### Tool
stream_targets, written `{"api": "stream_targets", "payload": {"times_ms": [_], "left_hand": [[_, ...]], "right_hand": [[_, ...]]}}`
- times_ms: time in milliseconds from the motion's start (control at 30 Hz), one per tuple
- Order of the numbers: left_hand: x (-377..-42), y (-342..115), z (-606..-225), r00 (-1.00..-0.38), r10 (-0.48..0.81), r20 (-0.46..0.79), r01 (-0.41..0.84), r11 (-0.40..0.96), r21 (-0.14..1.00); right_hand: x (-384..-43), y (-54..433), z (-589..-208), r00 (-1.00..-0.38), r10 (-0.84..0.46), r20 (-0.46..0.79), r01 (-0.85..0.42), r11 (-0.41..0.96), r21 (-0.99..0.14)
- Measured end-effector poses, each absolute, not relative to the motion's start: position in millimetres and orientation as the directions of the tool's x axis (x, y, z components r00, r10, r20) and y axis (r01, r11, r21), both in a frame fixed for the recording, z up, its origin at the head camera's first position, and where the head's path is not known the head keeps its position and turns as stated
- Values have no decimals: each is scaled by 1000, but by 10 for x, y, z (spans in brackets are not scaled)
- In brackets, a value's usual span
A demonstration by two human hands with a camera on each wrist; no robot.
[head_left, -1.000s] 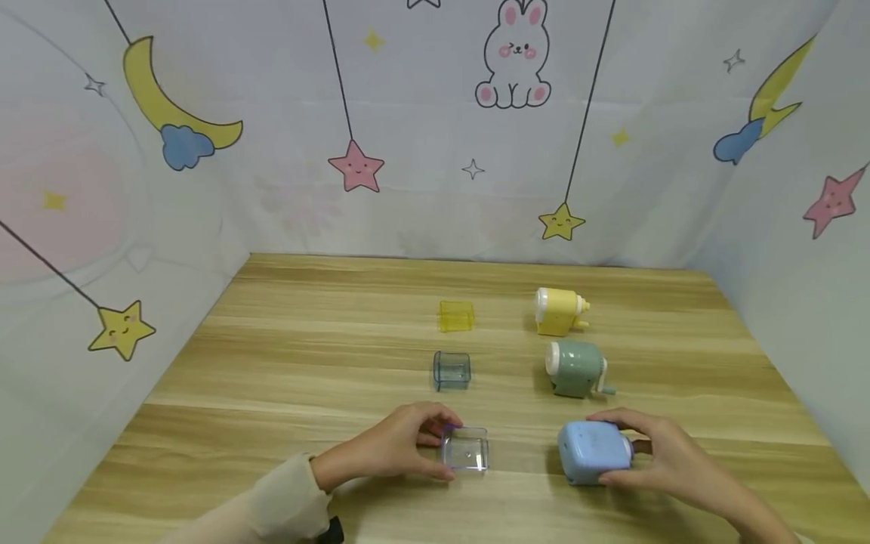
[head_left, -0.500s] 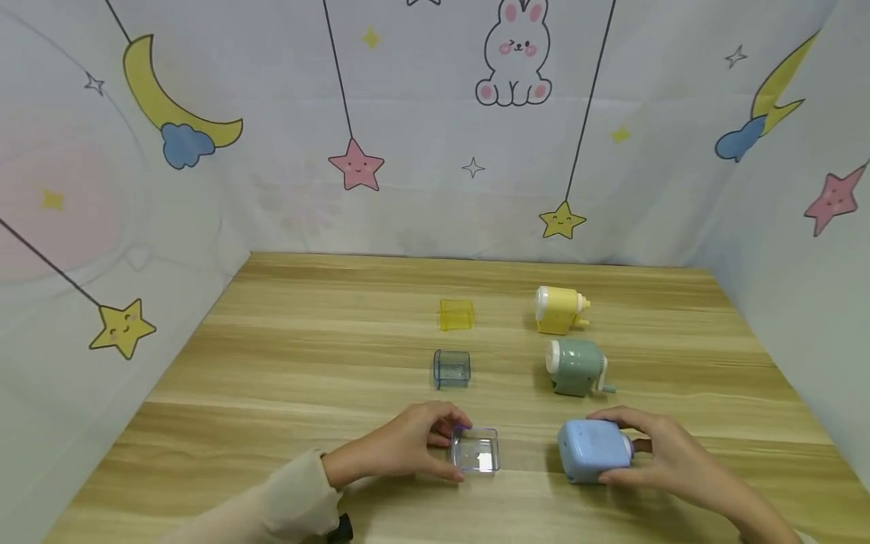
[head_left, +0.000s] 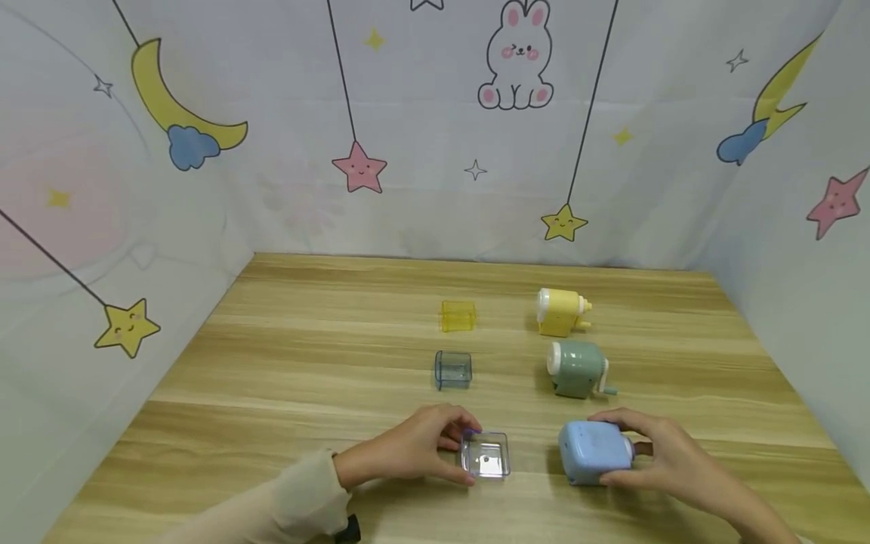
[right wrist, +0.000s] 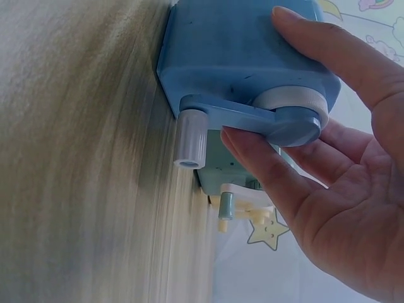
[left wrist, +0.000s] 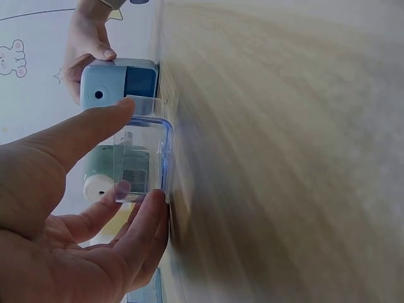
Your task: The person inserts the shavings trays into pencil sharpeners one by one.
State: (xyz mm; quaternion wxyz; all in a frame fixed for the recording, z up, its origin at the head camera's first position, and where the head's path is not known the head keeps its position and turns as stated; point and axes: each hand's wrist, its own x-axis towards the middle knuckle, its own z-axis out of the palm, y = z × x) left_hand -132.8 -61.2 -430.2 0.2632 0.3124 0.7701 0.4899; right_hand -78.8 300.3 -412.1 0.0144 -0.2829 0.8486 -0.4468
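My left hand [head_left: 418,446] pinches a clear plastic shavings drawer [head_left: 485,457] by its sides, thumb on one and fingers on the other, low at the tabletop. A short gap to its right stands a blue crank pencil sharpener [head_left: 593,453], steadied by my right hand [head_left: 662,457], thumb on one side and fingers on the other. In the right wrist view its crank handle [right wrist: 191,139] faces my palm. The left wrist view shows a dark blue recess [left wrist: 141,82] low in the sharpener, on the side toward the drawer.
Behind the blue one stand a green sharpener [head_left: 576,369] and a yellow sharpener [head_left: 559,311]. Left of these lie a blue-grey see-through drawer [head_left: 453,370] and a yellow see-through drawer [head_left: 458,316]. Printed cloth walls surround the wooden table [head_left: 306,340].
My left hand has slid right with the clear drawer, narrowing the gap to the blue sharpener. The right hand and the blue sharpener have stayed in place.
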Motion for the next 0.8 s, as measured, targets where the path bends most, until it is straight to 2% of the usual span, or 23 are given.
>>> {"api": "stream_targets", "payload": {"times_ms": [800], "left_hand": [[-1322, -266, -4305, -631, 770, -97, 280, 343, 897]], "right_hand": [[-781, 3009, -4148, -837, -492, 239, -476, 439, -762]]}}
